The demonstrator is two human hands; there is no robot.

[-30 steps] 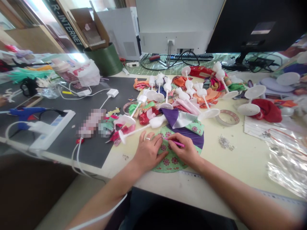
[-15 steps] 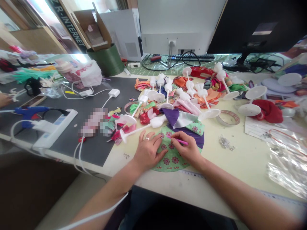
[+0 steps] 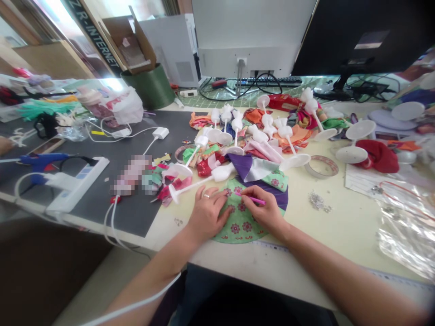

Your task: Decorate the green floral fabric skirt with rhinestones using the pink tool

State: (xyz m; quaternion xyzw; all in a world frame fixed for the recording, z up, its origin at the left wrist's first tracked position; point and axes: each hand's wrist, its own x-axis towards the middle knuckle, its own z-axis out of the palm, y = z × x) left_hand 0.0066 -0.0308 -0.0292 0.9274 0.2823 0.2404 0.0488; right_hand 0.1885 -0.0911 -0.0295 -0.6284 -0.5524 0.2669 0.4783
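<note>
Green floral cloth [image 3: 242, 225] lay as a rounded piece near the front edge of the cream worktop [image 3: 326, 253], with purple striped cloth [image 3: 277, 199] showing at its far side. The left hand [image 3: 208, 216], a ring on one finger, rested on the near-left part of the cloth, its fingers spread moderately and lying flat. The right hand [image 3: 261, 210] was just beside it, thumb and fingers closed narrowly on a slim pink stick [image 3: 254, 200], whose tip pointed over the cloth toward the left hand. Folded purple and white cloth [image 3: 253, 166] touched the far rim of the green piece. A white plastic stand [image 3: 204, 180] lay on its side just beyond the left hand, one of many such stands [image 3: 285, 132] heaped among colourful fabric scraps [image 3: 292, 136] toward the far edge. A measuring strip [image 3: 272, 246] ran along the worktop just in front of the cloth, close to the forearms. To the right, a stretch of cream worktop separated the right hand from scattered silver beads [image 3: 317, 202] and a roll of clear tape [image 3: 321, 166]. To the left, past the stands, a dark cutting mat [image 3: 129, 217] carried a blue hot glue gun [image 3: 41, 158] and a white power strip [image 3: 78, 183].
</note>
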